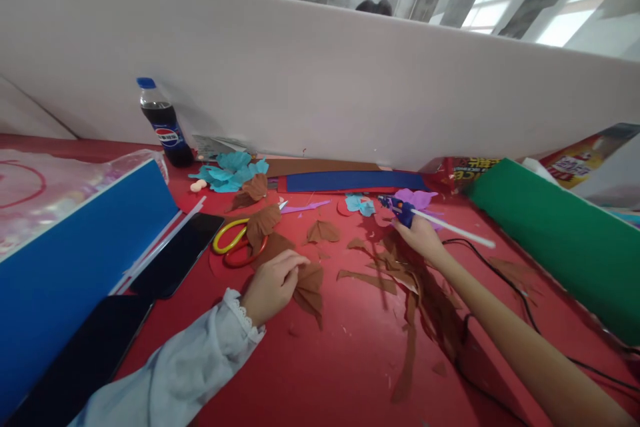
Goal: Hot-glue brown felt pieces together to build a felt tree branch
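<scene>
My left hand is closed, its fingertips together at a brown pleated paper petal that lies on the red table. My right hand is wrapped round a dark blue glue gun, from which a white glue stick sticks out to the right. Beside the gun lie a purple paper flower and a small light-blue paper flower. Scissors with yellow and red handles rest left of centre, partly under brown petals. Another brown petal lies between my hands.
Brown paper scraps and a black cable lie near my right arm. Phones, a blue board and a cola bottle are at the left. A green board stands right, a white partition behind.
</scene>
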Tool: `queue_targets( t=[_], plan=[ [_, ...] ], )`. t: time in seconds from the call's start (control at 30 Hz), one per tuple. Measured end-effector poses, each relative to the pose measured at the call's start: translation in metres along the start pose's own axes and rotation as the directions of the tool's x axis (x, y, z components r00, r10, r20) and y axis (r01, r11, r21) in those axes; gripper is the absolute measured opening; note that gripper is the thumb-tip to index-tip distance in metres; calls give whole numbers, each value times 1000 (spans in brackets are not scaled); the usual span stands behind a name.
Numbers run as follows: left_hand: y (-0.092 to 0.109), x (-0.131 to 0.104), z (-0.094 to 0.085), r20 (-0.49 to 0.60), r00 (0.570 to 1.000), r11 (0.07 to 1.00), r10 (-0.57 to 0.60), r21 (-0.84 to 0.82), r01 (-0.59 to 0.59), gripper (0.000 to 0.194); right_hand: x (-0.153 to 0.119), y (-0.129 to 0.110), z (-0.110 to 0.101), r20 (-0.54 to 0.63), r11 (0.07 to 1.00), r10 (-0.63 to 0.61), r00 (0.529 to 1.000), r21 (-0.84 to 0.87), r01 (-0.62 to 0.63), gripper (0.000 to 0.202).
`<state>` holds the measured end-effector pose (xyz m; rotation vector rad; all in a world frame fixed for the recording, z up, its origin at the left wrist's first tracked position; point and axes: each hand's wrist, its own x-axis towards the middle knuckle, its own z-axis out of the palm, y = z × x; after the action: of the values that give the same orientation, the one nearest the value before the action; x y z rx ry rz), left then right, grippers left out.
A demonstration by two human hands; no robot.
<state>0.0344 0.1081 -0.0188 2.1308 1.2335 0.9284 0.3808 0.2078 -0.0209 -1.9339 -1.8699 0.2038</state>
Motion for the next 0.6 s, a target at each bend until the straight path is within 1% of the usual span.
queue_targets(
  t=[0.07, 0.1, 0.2, 0.27, 0.37, 0.4, 0.47, 0.53, 0.6],
  plan=[
    [-1, 0, 0, -31, 999, 1000, -9, 22, 10, 28, -6, -3, -4, -78, 998, -23, 997, -54, 18, 30],
    [-1, 0, 1, -44, 999, 999, -14, 33, 16, 30, -9, -5, -7, -111, 997, -16, 994, -75, 8, 28],
    [-2, 2, 2, -69, 998, 999, -11, 39, 13, 37, -19, -14, -14, -175, 995, -14, 984, -95, -3, 24],
    [-3, 3, 2, -87, 996, 1000, -3, 25, 5, 41, -27, -21, -16, -196, 998, -55, 979, -44, 47, 23],
    [-4, 3, -2, -113, 994, 1000, -5, 6, 5, 43, -39, -34, -16, -176, 986, -132, 976, 75, 147, 24],
    [-4, 3, -4, -109, 994, 1000, -1, 7, 2, 42, -43, -38, -16, -156, 978, -150, 976, 119, 170, 23],
    [-6, 3, -10, -83, 996, 999, 21, 27, -19, 39, -51, -48, -18, -63, 965, -169, 984, 193, 178, 23],
    [-9, 3, -16, -52, 997, 995, 63, 76, -59, 35, -58, -58, -22, 62, 961, -170, 983, 231, 152, 27],
    [-13, 5, -21, -30, 992, 983, 123, 138, -118, 34, -64, -68, -28, 216, 965, -170, 961, 234, 118, 30]
  ],
)
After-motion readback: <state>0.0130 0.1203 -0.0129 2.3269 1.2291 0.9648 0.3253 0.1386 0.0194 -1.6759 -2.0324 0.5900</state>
